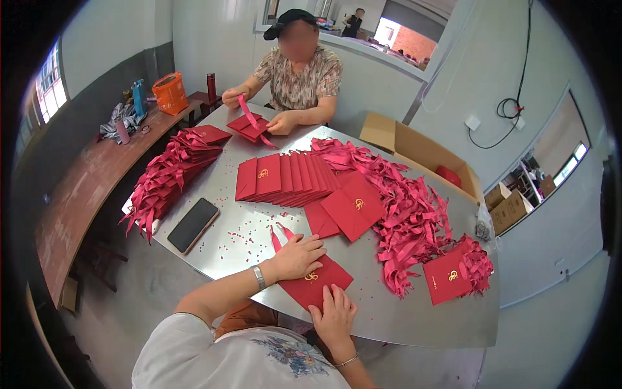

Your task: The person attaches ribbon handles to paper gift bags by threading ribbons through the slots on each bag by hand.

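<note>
In front of me a red paper gift bag [303,290] with a gold emblem lies flat at the table's near edge. My left hand [298,257] rests on its upper left part, fingers stretched out. A pink ribbon [276,240] sticks out beyond this hand. My right hand [334,314] lies over the bag's lower right edge with its fingers extended. Just past the hands are two loose red bags, the upper one [354,205] overlapping the other. Behind them a fanned row of red bags [278,178] spreads across the metal table [259,259].
A heap of pink ribbons [408,207] covers the table's right side, beside another red bag [447,279]. Ribboned bags [172,168] are piled at left, near a phone [193,225]. Across the table a person [301,71] holds a ribboned bag [248,126]. An open carton [427,159] stands behind.
</note>
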